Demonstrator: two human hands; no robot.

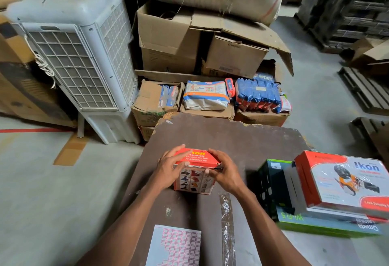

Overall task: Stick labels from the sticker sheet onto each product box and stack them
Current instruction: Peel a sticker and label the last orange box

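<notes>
air cooler (80,55): white, standing on the floor beyond the board's far left corner; grilles face the camera.
sticker sheet (174,246): flat at the board's (242,139) near edge, left of a strip of clear tape (227,223); long axis runs near to far; pink-outlined labels fill the right part, some gone on the left.
left hand (168,169): fingers curled over the left end of the red box, thumb on its near face; gripping it.
red box (196,171): near the board's middle, standing on it; long axis left to right; red printed top tilted toward the camera; near face shows a grid of small pictures.
right hand (223,171): fingers wrapped over the right end of the red box, thumb on the near face; gripping it.
stacked boxes (341,183): at the board's right edge; a large red and white box lies on top, a green one beneath, a black one just to the left.
</notes>
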